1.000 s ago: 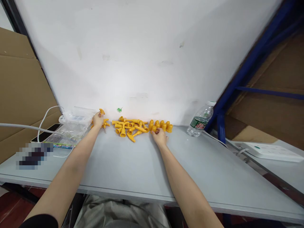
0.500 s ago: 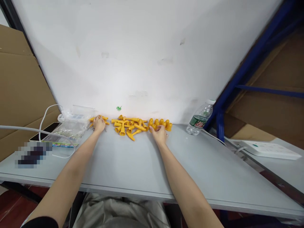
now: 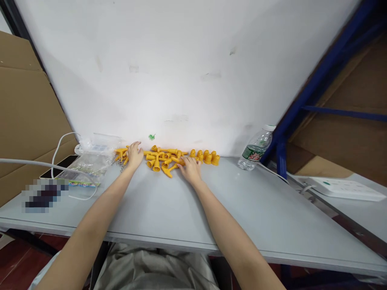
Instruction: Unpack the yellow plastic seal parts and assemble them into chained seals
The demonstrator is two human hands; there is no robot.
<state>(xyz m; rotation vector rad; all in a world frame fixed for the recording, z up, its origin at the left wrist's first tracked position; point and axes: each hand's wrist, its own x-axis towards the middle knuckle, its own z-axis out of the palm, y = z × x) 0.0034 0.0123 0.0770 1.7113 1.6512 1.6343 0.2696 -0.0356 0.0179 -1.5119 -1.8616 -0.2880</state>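
Along the back of the grey table (image 3: 169,209), against the white wall, lies a heap of yellow funnel-shaped plastic parts (image 3: 161,158). A row of short yellow caps (image 3: 208,156) stands to its right. A smaller cluster of yellow pieces with small chains (image 3: 121,154) lies to its left. My left hand (image 3: 134,154) reaches between that cluster and the heap, fingers spread and touching the parts. My right hand (image 3: 189,168) rests at the heap's right edge, fingers bent over the pieces; whether it holds one is hidden.
Clear plastic bags (image 3: 90,159) lie at the back left beside a phone (image 3: 57,167) and white cables (image 3: 62,141). A water bottle (image 3: 255,148) stands at the back right near a blue rack post (image 3: 279,155). A white power strip (image 3: 344,189) lies far right. Cardboard (image 3: 27,121) leans at left.
My left hand moved right from the small cluster toward the heap and opened. My right hand slid left from the row of caps to the heap's right edge.
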